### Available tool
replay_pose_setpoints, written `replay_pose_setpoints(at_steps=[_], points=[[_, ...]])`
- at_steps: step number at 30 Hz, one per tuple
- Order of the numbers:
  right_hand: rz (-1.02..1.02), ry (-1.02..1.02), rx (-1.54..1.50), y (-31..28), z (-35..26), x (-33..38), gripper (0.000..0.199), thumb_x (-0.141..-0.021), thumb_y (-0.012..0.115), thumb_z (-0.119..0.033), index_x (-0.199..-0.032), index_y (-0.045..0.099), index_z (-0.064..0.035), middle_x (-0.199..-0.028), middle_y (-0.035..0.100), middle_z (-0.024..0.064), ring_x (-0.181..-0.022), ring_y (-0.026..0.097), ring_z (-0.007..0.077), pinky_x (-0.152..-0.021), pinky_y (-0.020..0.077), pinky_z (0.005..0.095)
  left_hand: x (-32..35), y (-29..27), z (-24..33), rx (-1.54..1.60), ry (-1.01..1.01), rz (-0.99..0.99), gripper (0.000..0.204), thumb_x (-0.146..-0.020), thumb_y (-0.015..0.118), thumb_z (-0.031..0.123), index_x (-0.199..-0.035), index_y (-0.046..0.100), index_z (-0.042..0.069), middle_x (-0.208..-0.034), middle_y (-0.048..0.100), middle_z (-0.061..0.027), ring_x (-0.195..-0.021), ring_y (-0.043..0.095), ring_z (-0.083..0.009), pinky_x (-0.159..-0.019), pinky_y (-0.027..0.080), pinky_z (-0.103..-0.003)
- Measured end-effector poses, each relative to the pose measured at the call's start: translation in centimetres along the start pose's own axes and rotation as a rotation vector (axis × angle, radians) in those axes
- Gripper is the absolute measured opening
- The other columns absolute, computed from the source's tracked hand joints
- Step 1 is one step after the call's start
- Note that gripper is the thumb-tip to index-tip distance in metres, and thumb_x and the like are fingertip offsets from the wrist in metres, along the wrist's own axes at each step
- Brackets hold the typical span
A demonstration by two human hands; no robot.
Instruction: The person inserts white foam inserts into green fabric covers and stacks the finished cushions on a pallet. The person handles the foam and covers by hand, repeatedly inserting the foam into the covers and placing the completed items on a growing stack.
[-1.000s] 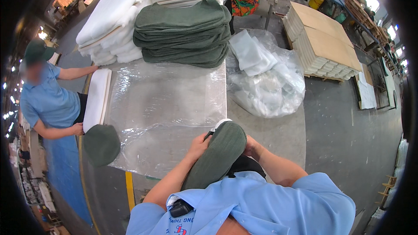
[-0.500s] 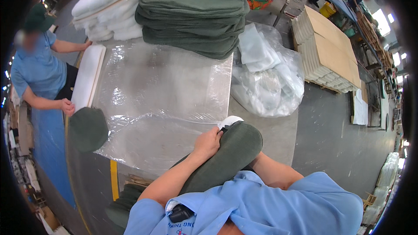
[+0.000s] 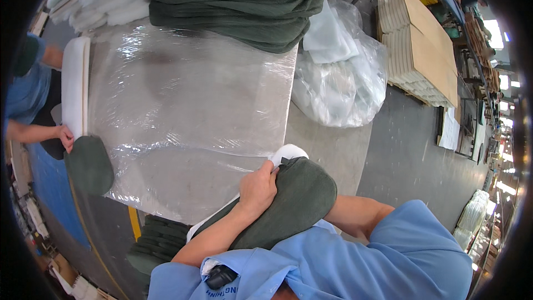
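A dark green fabric cushion cover lies slantwise against my body, with white padding showing at its far end. My left hand is closed on the cover's edge beside that padding, thumb and fingers pinched together at a small dark strip. A thin white edge also runs along the cover's left side, beside my left forearm. My right forearm reaches behind the cover, which hides the right hand and its fingers. Just beyond my hands is a table covered with clear plastic film.
Stacked green covers and white pads stand at the table's far side. A co-worker's hand is near a green piece at left. Clear plastic bags and a cardboard-topped stack are at right. More green covers lie lower left.
My view has shifted, so the stacks sit higher and the co-worker farther left. The cover has turned slightly, showing more white along its left side. My left hand still grips its edge.
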State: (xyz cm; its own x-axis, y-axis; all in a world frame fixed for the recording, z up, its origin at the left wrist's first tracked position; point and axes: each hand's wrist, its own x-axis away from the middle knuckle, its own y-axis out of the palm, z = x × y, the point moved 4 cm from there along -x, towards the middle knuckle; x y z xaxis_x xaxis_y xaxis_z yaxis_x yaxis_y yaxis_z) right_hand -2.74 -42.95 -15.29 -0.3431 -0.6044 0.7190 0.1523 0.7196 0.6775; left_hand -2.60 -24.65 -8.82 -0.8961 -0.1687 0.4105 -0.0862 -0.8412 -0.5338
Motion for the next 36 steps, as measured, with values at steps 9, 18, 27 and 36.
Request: replay_pose_setpoints(at_steps=[9, 18, 27, 36], points=[[0.067, -0.015, -0.037, -0.6, 0.6, -0.4, 0.052, -0.108, 0.056, -0.045, -0.144, 0.059, -0.0073, -0.135, 0.066, 0.0104, -0.118, 0.066, 0.0244, -0.102, 0.0538, 0.0415, -2.5, 0.7, 0.8, -0.022, -0.016, -0.056, 0.02, -0.104, 0.059, 0.024, -0.1, 0.06, 0.005, -0.077, 0.069, -0.0246, -0.075, 0.067, -0.0491, -0.065, 0.047, -0.06], [0.081, -0.058, -0.025, -1.1, 1.6, -0.4, 0.051, -0.108, 0.057, -0.044, -0.143, 0.059, -0.0069, -0.131, 0.067, 0.0095, -0.115, 0.066, 0.0235, -0.099, 0.0543, 0.0409, -1.7, -1.8, -2.9, 0.223, -0.066, -0.28, 0.029, -0.104, 0.062, 0.031, -0.103, 0.067, 0.003, -0.086, 0.069, -0.0244, -0.083, 0.068, -0.0426, -0.074, 0.052, -0.049], [0.08, -0.041, -0.004, -1.9, 1.7, -0.8, 0.05, -0.108, 0.058, -0.043, -0.141, 0.06, -0.0064, -0.127, 0.068, 0.0086, -0.112, 0.067, 0.0227, -0.096, 0.0548, 0.0402, 2.1, -2.0, -5.3, 0.126, -0.114, -0.17, 0.029, -0.106, 0.059, 0.032, -0.1, 0.068, 0.005, -0.082, 0.067, -0.0245, -0.079, 0.066, -0.0469, -0.068, 0.049, -0.053], [0.123, -0.03, 0.002, -0.9, 1.0, -1.2, 0.048, -0.107, 0.059, -0.042, -0.139, 0.061, -0.006, -0.123, 0.069, 0.0076, -0.108, 0.067, 0.0218, -0.093, 0.0553, 0.0395, 0.7, -1.6, -4.7, 0.079, -0.086, -0.047, 0.03, -0.105, 0.063, 0.032, -0.091, 0.062, 0.006, -0.072, 0.063, -0.0232, -0.069, 0.063, -0.0477, -0.06, 0.045, -0.053]])
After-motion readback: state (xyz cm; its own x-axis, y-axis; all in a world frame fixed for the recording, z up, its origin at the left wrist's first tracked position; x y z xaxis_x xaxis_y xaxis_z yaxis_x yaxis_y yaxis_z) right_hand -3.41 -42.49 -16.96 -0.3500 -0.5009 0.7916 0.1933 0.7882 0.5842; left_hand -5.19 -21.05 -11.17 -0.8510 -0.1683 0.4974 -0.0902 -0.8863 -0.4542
